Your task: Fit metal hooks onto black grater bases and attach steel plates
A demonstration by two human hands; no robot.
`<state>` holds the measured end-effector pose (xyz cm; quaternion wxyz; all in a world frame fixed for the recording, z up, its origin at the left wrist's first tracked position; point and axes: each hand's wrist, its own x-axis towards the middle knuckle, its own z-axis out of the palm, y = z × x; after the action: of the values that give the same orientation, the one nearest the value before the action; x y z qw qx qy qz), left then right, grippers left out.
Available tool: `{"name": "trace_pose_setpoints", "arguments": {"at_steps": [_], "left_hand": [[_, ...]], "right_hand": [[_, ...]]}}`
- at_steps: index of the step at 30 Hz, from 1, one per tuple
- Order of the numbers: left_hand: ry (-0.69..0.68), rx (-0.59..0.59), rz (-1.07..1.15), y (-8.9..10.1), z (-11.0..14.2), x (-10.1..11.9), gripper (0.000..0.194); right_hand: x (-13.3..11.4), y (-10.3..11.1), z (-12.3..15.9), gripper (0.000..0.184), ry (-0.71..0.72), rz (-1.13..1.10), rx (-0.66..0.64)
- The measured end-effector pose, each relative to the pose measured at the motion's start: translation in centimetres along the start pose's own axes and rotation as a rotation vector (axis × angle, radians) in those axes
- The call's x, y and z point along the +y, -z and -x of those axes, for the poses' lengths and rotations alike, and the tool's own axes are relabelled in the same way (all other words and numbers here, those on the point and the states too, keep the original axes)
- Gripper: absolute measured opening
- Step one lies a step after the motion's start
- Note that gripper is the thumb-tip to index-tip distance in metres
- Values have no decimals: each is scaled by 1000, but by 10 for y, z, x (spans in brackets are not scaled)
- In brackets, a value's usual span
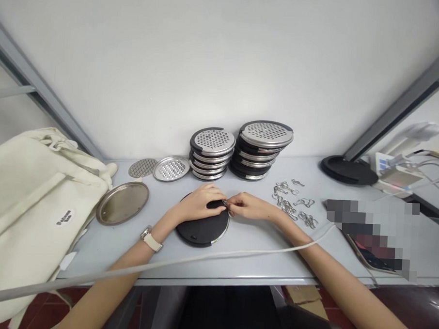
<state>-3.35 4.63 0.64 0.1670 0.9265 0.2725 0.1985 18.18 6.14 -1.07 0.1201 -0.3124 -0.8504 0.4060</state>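
A black round disc (204,228) with a silvery strip along its right edge lies on the table. My left hand (202,201) grips its upper part, fingers over the top and thumb reaching to the right. At the disc's right edge, the fingertips of my right hand (247,205) pinch a small metal clip (231,214). My fingers hide most of that clip, so I cannot tell whether it is fastened to the disc. To the right lie several loose metal clips (286,207).
Behind stand two stacks of round graters, a left stack (213,141) and a right stack (266,132). Loose grater plates (171,168) and a metal lid (123,204) lie left, beside a cream bag (29,200). A white cable (244,253) crosses in front. Black discs (349,170) sit right.
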Motion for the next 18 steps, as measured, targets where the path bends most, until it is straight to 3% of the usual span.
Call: {"name": "trace_pose_setpoints", "arguments": {"at_steps": [18], "left_hand": [[3,4,14,1,0,1,18]], "right_hand": [[0,0,-1,30,-17,-6,-8]]}}
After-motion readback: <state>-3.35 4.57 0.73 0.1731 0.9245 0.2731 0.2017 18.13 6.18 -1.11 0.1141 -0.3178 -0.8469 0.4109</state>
